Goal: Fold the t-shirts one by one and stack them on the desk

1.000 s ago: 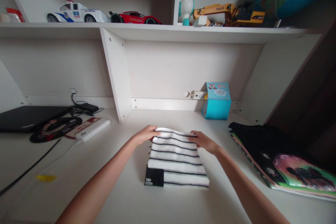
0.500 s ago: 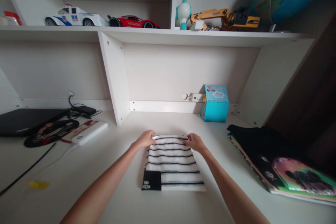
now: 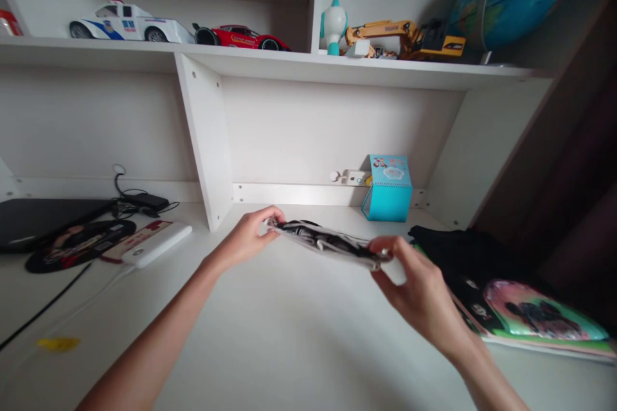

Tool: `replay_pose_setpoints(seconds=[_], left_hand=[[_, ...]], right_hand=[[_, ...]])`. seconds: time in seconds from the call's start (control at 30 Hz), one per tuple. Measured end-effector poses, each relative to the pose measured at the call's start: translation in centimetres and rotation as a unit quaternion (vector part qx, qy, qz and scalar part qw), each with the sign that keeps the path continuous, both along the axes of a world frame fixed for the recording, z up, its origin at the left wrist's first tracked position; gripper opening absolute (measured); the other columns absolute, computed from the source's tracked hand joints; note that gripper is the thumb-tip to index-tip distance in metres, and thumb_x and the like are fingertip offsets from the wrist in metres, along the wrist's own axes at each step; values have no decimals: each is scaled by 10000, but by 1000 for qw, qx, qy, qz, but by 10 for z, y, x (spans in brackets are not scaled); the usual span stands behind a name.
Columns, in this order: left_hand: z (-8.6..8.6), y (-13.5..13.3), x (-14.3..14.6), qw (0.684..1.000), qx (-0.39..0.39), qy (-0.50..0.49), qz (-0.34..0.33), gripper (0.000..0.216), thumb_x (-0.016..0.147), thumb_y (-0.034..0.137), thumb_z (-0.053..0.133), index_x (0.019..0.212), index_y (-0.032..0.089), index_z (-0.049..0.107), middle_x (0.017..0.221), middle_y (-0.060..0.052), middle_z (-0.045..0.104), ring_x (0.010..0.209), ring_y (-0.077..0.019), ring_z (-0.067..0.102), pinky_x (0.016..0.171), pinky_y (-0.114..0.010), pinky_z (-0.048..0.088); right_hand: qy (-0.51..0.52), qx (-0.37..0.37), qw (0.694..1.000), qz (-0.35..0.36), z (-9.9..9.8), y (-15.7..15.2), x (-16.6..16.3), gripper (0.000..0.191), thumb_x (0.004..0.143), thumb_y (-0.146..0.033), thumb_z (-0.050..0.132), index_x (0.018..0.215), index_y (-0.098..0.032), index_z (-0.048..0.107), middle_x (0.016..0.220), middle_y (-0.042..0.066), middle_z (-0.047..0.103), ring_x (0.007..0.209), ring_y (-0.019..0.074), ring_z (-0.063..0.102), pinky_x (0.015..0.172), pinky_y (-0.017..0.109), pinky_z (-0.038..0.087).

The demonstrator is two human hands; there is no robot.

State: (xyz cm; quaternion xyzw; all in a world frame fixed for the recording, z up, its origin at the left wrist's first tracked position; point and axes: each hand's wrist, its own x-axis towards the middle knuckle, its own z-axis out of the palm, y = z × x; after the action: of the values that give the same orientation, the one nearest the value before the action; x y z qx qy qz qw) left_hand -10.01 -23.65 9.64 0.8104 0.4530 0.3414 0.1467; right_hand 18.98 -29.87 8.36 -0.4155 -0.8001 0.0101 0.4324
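Observation:
A folded black-and-white striped garment (image 3: 325, 241) hangs in the air above the white desk (image 3: 270, 340), seen nearly edge-on. My left hand (image 3: 248, 237) pinches its left end. My right hand (image 3: 414, 289) grips its right end from below, fingers curled round the edge. Both hands are raised off the desk surface.
A stack of folded clothes, black on top with a pink-green printed piece (image 3: 525, 311), lies at the right. A turquoise box (image 3: 388, 187) stands at the back. A white power strip (image 3: 154, 243), cables and a dark laptop (image 3: 38, 221) sit at the left. Toy cars and a globe stand on the shelf above.
The striped garment lay flat on the desk with both hands at its far edge; now both hands have lifted it off the desk, and it has shifted slightly to the right.

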Motion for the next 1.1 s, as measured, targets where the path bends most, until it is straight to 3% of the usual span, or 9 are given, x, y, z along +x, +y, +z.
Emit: replay_pose_setpoints(seconds=[0.1,0.2,0.3,0.43,0.5,0.67,0.83,0.97,1.1], left_hand=[[-21,-12,-12,988,-105,100,-48,409,731,123,451,1113,235,545,1101,-7,602,1000,-172,542,870,-244,391],[-40,-29,-8,968,-156,196,-30,461,745,143,488,1183,278,532,1223,-17,547,1106,-219,496,924,-292,370],[-47,-60,22,975,-96,195,-49,359,837,237,459,1186,280,529,1257,-19,517,1154,-218,454,956,-312,348],[-65,-99,72,954,-50,212,-204,408,818,341,551,1214,269,483,1235,-35,533,1123,-198,480,1002,-332,297],[-79,-107,82,944,-56,236,-224,444,788,371,590,1204,262,480,1106,-40,612,1028,-204,545,1019,-397,265],[-93,-93,64,967,-70,229,-91,258,847,342,494,1091,282,557,950,-14,662,873,-186,601,1041,-514,149],[-86,-66,41,949,-63,303,64,310,883,243,371,1124,239,566,1096,-83,630,1138,-272,477,1009,-601,136],[-92,-69,43,941,-86,317,79,441,892,366,354,1313,247,406,1357,-121,413,1279,-298,305,1012,-592,168],[-103,-80,51,939,-146,310,28,685,819,573,400,1399,276,187,1464,-132,118,1328,-334,103,997,-618,156]], right_hand=[[-121,-138,974,132,-6,-36,-3,253,828,-257,508,1080,-255,507,962,26,620,829,127,605,734,193,476],[-174,-254,931,195,-17,-37,0,256,868,-320,465,1109,-295,550,1037,1,638,927,133,606,795,193,473],[-146,-257,944,143,-39,-5,5,296,899,-280,371,1128,-277,559,1174,10,582,1071,150,540,922,262,418],[-186,-260,944,86,-85,40,8,389,846,-225,412,1222,-221,514,1307,40,481,1224,184,404,1027,337,316],[-214,-270,936,71,-103,45,8,438,835,-212,416,1270,-211,466,1332,46,453,1236,189,389,1031,347,308],[-207,-247,946,-28,-103,5,2,367,849,-181,382,1177,-171,546,1152,116,586,1052,246,533,908,404,399],[-111,-335,933,76,-79,-35,-10,289,875,-305,403,1050,-239,623,843,47,671,773,174,625,727,269,482],[-121,-252,960,-21,-90,-22,-13,385,881,-369,379,1206,-234,536,1255,101,520,1155,250,470,952,389,385],[-227,-319,918,-63,-110,-8,-18,583,841,-552,365,1370,-329,267,1462,31,179,1332,321,97,1029,560,192]])
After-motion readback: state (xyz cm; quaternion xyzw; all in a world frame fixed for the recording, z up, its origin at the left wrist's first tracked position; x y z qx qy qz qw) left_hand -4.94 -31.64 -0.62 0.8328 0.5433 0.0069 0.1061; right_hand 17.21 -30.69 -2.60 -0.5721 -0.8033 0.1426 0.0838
